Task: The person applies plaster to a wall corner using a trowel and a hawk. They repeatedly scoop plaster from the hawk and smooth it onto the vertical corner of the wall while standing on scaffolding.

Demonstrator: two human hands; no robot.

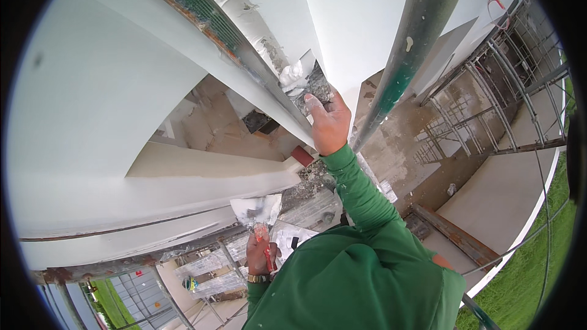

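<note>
My right hand [329,127] reaches out on a green-sleeved arm and grips a wide metal putty blade [313,83]. The blade carries a lump of white putty [291,76] and is pressed against the edge of a white wall [110,85], beside a rusty scaffold tube [208,15]. My left hand [260,258], with a watch on its wrist, is held close to my body. It holds a red-handled scraper [258,212] whose broad blade is smeared with white putty.
A grey-green scaffold pipe [416,36] runs diagonally just right of my right hand. More scaffold frames [489,85] stand at the right over a concrete ground far below. Grass [538,238] borders the lower right. A helmeted person [191,283] stands below.
</note>
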